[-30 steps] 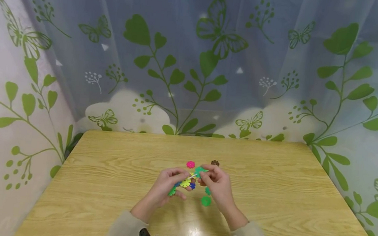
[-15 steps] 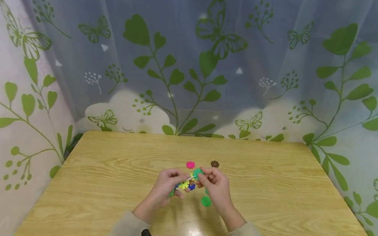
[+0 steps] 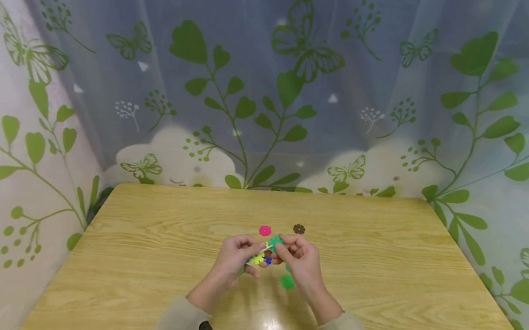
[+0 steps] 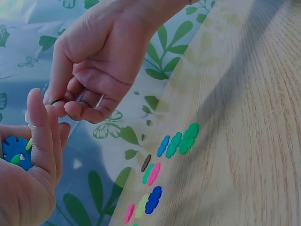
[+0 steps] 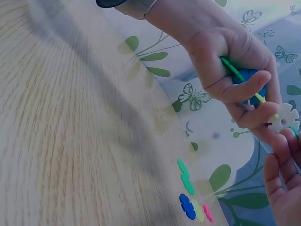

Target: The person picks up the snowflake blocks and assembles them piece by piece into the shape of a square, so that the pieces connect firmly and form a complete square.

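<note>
My left hand (image 3: 232, 258) grips a joined cluster of notched plastic snowflake discs. A blue disc (image 4: 16, 150) sits within its curled fingers, and a yellow disc (image 3: 258, 258) shows beside them. At the fingertips stands a white disc (image 5: 284, 117), seen nearly edge-on from the head. My right hand (image 3: 303, 258) pinches a green disc (image 3: 275, 242) between thumb and index finger. Its edge is right at the white disc, and both hands are nearly together above the table. Fingers hide much of the cluster; in the left wrist view the green disc is mostly covered.
Loose discs lie on the wooden table (image 3: 170, 230) around and beneath the hands: a pink disc (image 3: 264, 230), a brown disc (image 3: 298, 228), a bright green disc (image 3: 287, 281) and a dark blue disc (image 4: 153, 200) among several. A leaf-patterned curtain (image 3: 232, 102) rises behind the table.
My right hand has shifted slightly left and down, bringing the green disc closer to the white disc. The left hand keeps its hold nearly in place.
</note>
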Demonstrator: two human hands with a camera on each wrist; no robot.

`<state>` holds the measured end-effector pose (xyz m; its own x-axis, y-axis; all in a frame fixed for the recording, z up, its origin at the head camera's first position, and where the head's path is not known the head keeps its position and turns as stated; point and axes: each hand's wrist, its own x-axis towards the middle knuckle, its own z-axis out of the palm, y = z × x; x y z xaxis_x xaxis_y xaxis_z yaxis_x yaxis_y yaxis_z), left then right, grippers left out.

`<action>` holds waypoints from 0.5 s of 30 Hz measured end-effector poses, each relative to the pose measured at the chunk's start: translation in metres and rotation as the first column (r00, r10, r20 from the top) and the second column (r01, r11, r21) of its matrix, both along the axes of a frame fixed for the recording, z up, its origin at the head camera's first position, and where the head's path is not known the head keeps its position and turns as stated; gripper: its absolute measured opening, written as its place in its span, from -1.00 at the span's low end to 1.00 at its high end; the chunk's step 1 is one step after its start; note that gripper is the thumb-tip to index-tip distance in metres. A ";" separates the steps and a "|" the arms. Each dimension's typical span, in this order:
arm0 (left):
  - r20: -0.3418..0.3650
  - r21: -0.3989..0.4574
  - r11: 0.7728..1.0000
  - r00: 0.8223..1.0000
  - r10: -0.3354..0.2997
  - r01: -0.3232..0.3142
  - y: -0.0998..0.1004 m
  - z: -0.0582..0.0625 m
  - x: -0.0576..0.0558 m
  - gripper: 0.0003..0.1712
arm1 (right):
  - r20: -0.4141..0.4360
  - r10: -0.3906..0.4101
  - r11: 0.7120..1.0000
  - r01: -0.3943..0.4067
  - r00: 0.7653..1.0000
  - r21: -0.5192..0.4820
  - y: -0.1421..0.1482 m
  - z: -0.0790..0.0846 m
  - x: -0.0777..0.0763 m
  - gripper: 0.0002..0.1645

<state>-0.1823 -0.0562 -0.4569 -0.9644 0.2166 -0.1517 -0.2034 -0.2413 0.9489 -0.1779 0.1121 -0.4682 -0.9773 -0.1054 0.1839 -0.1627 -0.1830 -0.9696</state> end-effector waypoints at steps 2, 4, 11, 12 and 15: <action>-0.007 0.001 1.000 1.000 -0.005 0.005 0.000 0.000 0.000 -0.81 | 0.002 0.011 1.000 -0.011 1.000 0.024 0.000 0.001 0.000 -0.71; -0.017 -0.001 1.000 1.000 -0.016 0.016 0.000 -0.001 0.001 -0.79 | 0.013 0.003 0.998 -0.004 1.000 0.057 0.001 0.003 0.000 -0.72; -0.053 -0.037 0.998 0.997 -0.060 0.058 0.001 -0.004 0.001 -0.64 | 0.029 -0.048 0.997 0.046 0.998 0.065 0.003 0.000 -0.001 -0.70; -0.061 -0.042 0.997 0.996 -0.068 0.066 0.001 -0.005 0.001 -0.62 | 0.030 -0.050 0.997 0.049 0.998 0.057 0.003 -0.001 -0.002 -0.69; -0.083 -0.039 0.995 0.992 -0.097 0.094 0.001 -0.006 0.002 -0.59 | 0.043 -0.052 0.998 0.050 0.998 0.038 0.004 -0.004 -0.004 -0.68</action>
